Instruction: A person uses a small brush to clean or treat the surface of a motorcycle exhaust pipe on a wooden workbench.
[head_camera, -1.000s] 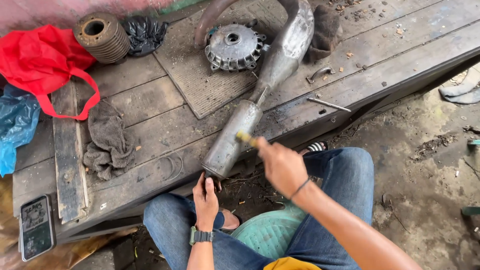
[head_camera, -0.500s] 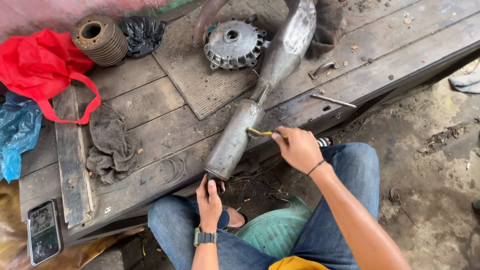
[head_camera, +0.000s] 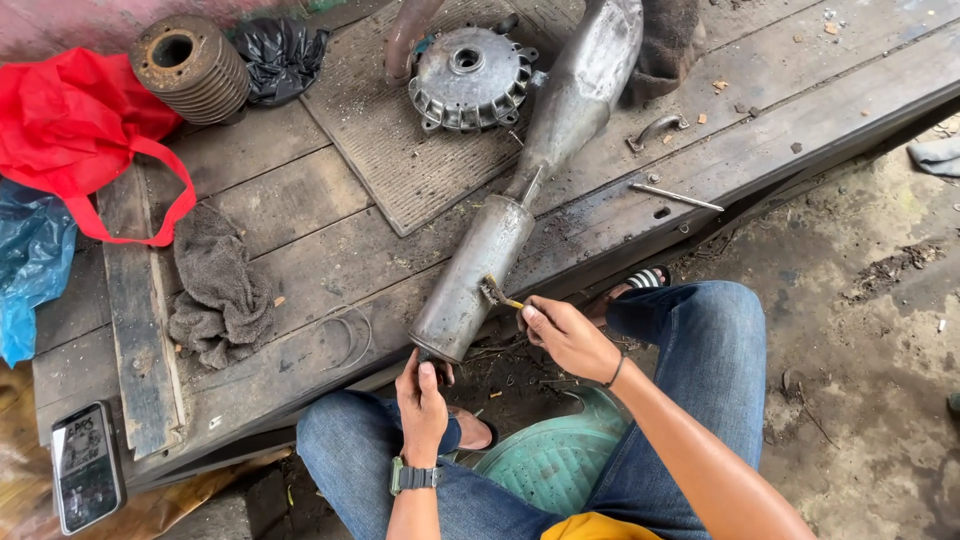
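Observation:
A long grey metal exhaust pipe (head_camera: 500, 240) lies diagonally on the wooden platform (head_camera: 300, 250), its near end hanging over the edge. My left hand (head_camera: 422, 400) grips that near end from below. My right hand (head_camera: 566, 338) holds a small wire brush (head_camera: 497, 294) with a yellow handle; its bristles touch the right side of the pipe's canister. I sit on a green stool (head_camera: 550, 465) with my knees either side.
On the platform are a grey rag (head_camera: 220, 290), a red bag (head_camera: 80, 130), a blue plastic bag (head_camera: 30, 260), a rusty finned cylinder (head_camera: 190, 65), a round finned hub (head_camera: 468, 75), a thin metal rod (head_camera: 675, 197) and a phone (head_camera: 85, 465). Dirt floor to the right.
My right hand has dropped lower and nearer, drawing the brush down along the pipe toward its near end. My left hand has stayed on the pipe's end.

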